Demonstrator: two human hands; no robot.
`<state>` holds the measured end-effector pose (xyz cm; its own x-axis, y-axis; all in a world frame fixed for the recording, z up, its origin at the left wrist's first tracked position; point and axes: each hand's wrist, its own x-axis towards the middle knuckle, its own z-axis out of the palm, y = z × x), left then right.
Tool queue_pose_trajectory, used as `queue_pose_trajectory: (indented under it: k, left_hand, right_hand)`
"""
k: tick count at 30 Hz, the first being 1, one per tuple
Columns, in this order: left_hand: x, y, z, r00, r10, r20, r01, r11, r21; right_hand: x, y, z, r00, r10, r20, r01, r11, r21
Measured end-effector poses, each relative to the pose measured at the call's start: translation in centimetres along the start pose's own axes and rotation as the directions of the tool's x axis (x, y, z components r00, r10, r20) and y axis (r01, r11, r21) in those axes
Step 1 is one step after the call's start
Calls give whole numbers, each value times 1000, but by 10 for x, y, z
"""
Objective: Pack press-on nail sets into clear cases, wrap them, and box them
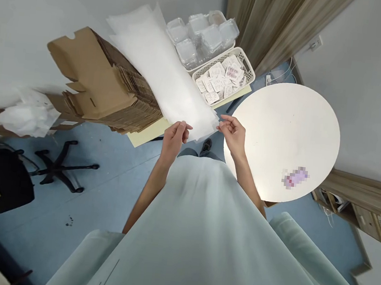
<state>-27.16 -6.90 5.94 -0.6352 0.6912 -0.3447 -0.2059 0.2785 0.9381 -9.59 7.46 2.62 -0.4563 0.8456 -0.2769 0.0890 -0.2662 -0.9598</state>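
Leftmost of these, flattened brown cardboard boxes [114, 93] stood stacked beside translucent white sheets [164, 71], whose near end reached between both hands. The left hand [173, 138] was loosely curled at their edge; the right hand [234, 136], half-closed, was by their corner. Whether either gripped anything, I couldn't tell. Rightmost was a round tabletop [280, 129].

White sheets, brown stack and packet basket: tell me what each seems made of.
White sheets: probably thin plastic film or foam, softly sheened, with translucent edges. Brown stack: likely cardboard, matte, with cut flaps and layered edges. Packet basket: likely moulded plastic, smooth, off-white, with regular holes.
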Motion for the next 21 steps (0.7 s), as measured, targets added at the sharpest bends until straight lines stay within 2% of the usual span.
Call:
queue_pose_trajectory:
  k: [5,9,12,15,18,21]
  left_hand:
    - [54,10,4,998,5,62,-7,999,31]
    - [113,9,21,990,15,139,-46,974,220]
    - [172,-3,43,967,105,234,-196,890,412]
    - [230,-25,69,934,100,343,-287,780,556]
    - [273,-47,90,934,28,356,-270,707,654]
    - [296,-61,102,939,-59,340,-220,656,722]
  right_hand:
    - [18,-9,9,999,24,-41,-24,1000,-12]
    - [21,-16,14,989,69,-133,-69,998,4]
    - [18,-24,18,972,87,-217,-86,996,11]
    - [11,-32,25,939,113,-324,-114,993,17]
    - [0,-38,37,897,147,-416,-154,988,18]
    - [-13,-42,49,858,180,-482,-193,981,23]
